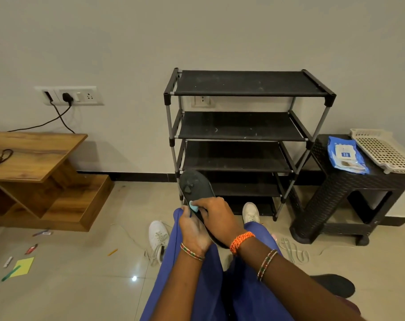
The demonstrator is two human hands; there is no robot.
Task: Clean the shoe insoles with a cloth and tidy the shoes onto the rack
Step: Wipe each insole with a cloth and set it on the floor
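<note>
Here, insole [197, 186] toe-end toward rack [243, 128]

We see the rack [245, 135] against the wall, a wooden bench [32, 156] to its left and a stool [349, 188] to its right carrying a wipes pack [345, 156] beside a tray [384, 149]. One shoe [158, 237] lies on the floor left of our knees, another shoe [250, 212] before the rack.

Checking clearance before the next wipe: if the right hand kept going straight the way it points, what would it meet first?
Probably the left hand, beside the right hand and its light blue cloth on the insole; depth unclear.
</note>
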